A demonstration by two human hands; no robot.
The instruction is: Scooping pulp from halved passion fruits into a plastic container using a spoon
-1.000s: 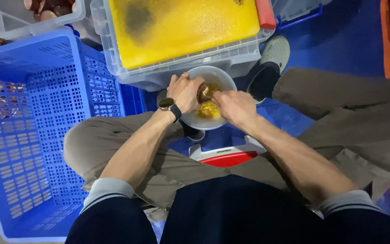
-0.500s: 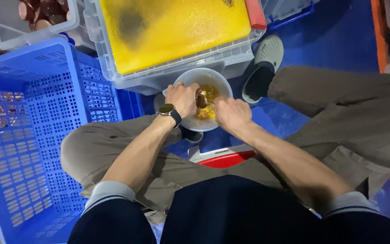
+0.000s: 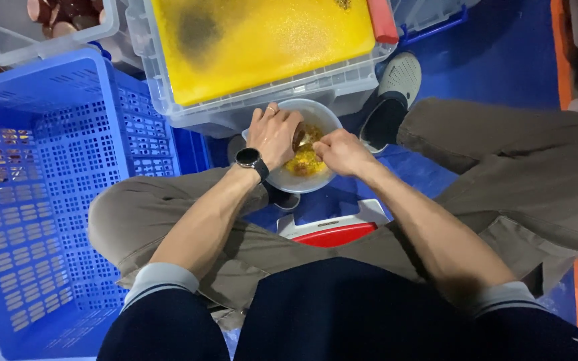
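Blue floor (image 3: 503, 53) spreads under a person sitting low with knees apart in olive trousers. To the person's left stands a big blue crate (image 3: 41, 200) with slotted walls. Straight ahead is a clear plastic tub (image 3: 249, 110) topped by a yellow board (image 3: 262, 40), and a red bar (image 3: 382, 20) lies along the board's right edge. A second clear bin (image 3: 8, 33) of brown round pieces sits at the far left corner. A grey shoe (image 3: 396, 83) rests by the tub's right end, and a red-and-white stool (image 3: 332, 230) shows between the thighs.

Between the knees, just in front of the tub, is a pale bowl (image 3: 316, 180) of yellow food (image 3: 306, 160). The left hand (image 3: 272, 134), a dark watch (image 3: 250, 159) on its wrist, curls over the bowl's left rim and grips it. The right hand (image 3: 342, 150) is closed with fingers pinched over the food at the bowl's right side; what it pinches is too small to tell.
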